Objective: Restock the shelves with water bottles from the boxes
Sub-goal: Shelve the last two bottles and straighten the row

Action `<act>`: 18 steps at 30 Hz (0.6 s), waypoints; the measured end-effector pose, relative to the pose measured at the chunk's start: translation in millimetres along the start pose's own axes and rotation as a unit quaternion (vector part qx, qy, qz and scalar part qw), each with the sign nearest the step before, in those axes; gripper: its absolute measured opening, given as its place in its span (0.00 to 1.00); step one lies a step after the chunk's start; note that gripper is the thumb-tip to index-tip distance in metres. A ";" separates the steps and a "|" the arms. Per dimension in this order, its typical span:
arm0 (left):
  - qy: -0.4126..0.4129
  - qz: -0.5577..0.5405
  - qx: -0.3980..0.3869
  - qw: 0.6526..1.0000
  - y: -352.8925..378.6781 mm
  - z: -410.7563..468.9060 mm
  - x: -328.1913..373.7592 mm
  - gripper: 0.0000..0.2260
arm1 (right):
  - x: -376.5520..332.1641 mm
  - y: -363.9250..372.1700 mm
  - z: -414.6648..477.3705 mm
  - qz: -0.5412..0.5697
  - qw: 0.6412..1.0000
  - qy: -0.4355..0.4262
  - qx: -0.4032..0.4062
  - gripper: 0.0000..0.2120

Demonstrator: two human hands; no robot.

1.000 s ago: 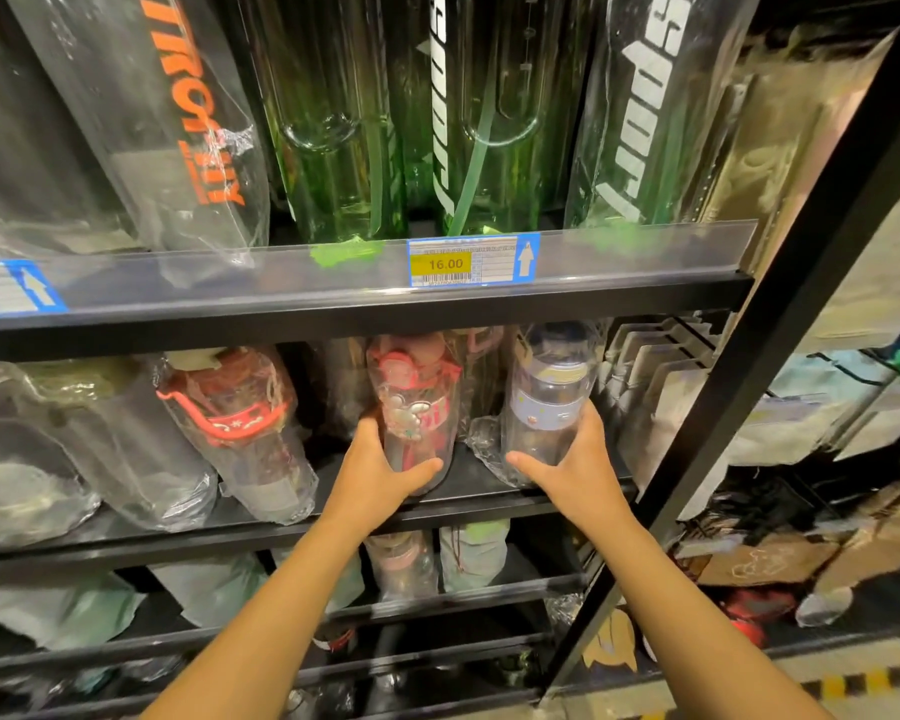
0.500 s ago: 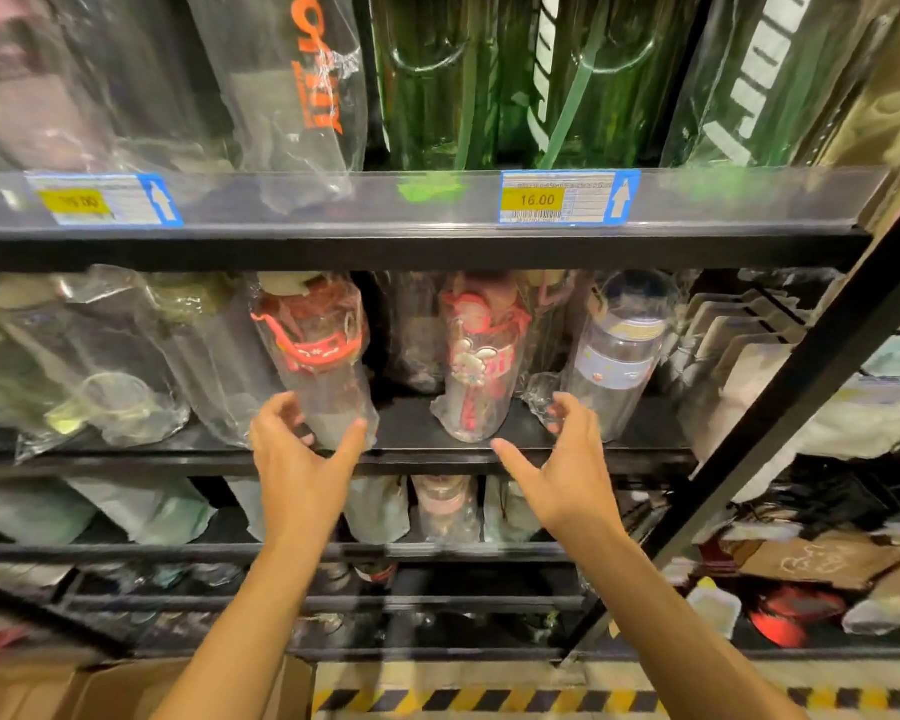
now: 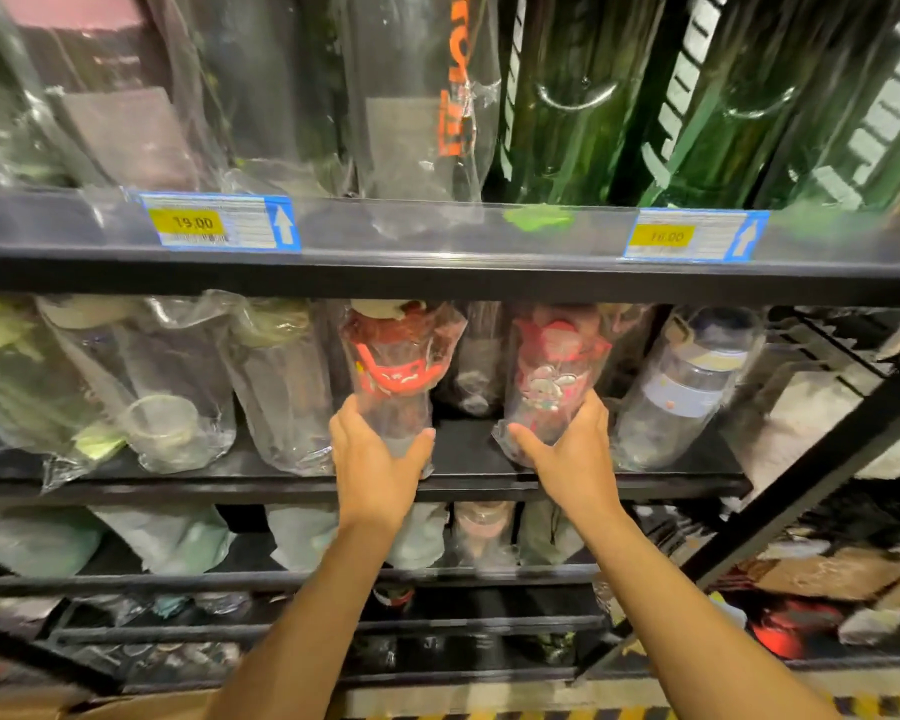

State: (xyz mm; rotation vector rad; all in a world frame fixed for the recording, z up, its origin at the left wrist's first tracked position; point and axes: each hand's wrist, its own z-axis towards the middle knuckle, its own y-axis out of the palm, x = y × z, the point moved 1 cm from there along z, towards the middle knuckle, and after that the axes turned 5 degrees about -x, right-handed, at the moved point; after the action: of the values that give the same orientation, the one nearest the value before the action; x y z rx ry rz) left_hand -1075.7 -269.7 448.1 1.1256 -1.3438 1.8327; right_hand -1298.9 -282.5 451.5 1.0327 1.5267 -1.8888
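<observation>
Head: left hand (image 3: pixel 380 459) around red-strapped bottle (image 3: pixel 393 366)

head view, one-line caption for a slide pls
Left hand grips the red-strapped bottle, right hand the pink cartoon bottle, both bagged and standing on the middle shelf.

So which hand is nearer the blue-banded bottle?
Right. The right hand grips the pink bottle beside the blue-banded bottle; the left hand grips the red-strap bottle, farther left.

Green bottles (image 3: pixel 567 122), tops out of view
</observation>
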 end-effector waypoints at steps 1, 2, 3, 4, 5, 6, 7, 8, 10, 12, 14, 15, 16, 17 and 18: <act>0.006 0.001 -0.001 1.000 -0.9 2.8 -1.3 0.39 | 0.1 0.9 0.7 -0.001 1.000 -0.003 0.009 0.46; 0.013 0.002 -0.004 1.000 -2.0 4.9 -3.0 0.38 | 0.7 1.9 1.0 0.001 1.000 -0.006 0.016 0.44; 0.022 0.003 -0.009 1.000 -3.1 6.8 -4.7 0.37 | 1.3 2.7 1.0 0.003 1.000 -0.007 0.019 0.43; 0.030 0.004 -0.014 0.999 -4.0 8.1 -6.1 0.36 | 1.9 3.1 0.6 0.007 1.000 -0.009 0.021 0.42; 0.039 0.005 -0.020 0.999 -4.7 9.5 -7.1 0.36 | 2.5 3.2 0.3 0.013 1.000 -0.011 0.022 0.41; 0.048 0.007 -0.025 0.999 -5.1 10.8 -7.6 0.35 | 3.2 3.1 0.2 0.020 0.999 -0.014 0.023 0.40; 0.055 0.008 -0.030 0.998 -5.1 11.9 -7.8 0.35 | 4.1 3.1 0.1 0.026 0.999 -0.019 0.024 0.38; 0.062 0.006 -0.035 0.997 -4.6 13.0 -7.5 0.34 | 4.9 2.9 0.1 0.029 0.999 -0.024 0.026 0.36; 0.069 -0.001 -0.043 0.997 -1.8 14.1 -6.4 0.34 | 5.4 2.1 0.0 0.027 0.999 -0.026 0.026 0.33; 0.074 -0.010 -0.045 0.996 1.6 13.3 -5.4 0.32 | 5.7 2.0 -0.4 0.024 0.999 -0.023 0.024 0.31; 0.074 -0.014 -0.045 0.996 4.4 12.3 -4.3 0.32 | 5.5 1.9 -0.9 0.021 0.999 -0.025 0.020 0.32; 0.072 -0.016 -0.045 0.996 5.4 12.2 -4.0 0.32 | 5.0 1.5 -0.7 0.018 0.999 -0.028 0.016 0.32; 0.068 -0.016 -0.046 0.996 6.2 11.8 -3.9 0.32 | 4.5 0.8 -0.5 0.013 0.999 -0.030 0.009 0.33; 0.063 -0.016 -0.049 0.997 6.7 11.3 -3.8 0.32 | 4.1 -0.1 -0.7 0.006 1.000 -0.031 0.001 0.33; 0.058 -0.013 -0.052 0.997 6.7 10.4 -3.4 0.33 | 3.8 -1.6 -1.1 0.001 0.999 -0.032 -0.008 0.34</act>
State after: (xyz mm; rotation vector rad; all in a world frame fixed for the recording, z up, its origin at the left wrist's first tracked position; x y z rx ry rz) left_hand -1076.8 -281.6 443.4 0.9648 -1.3341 1.7602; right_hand -1302.1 -280.8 449.3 0.9570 1.5014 -1.8882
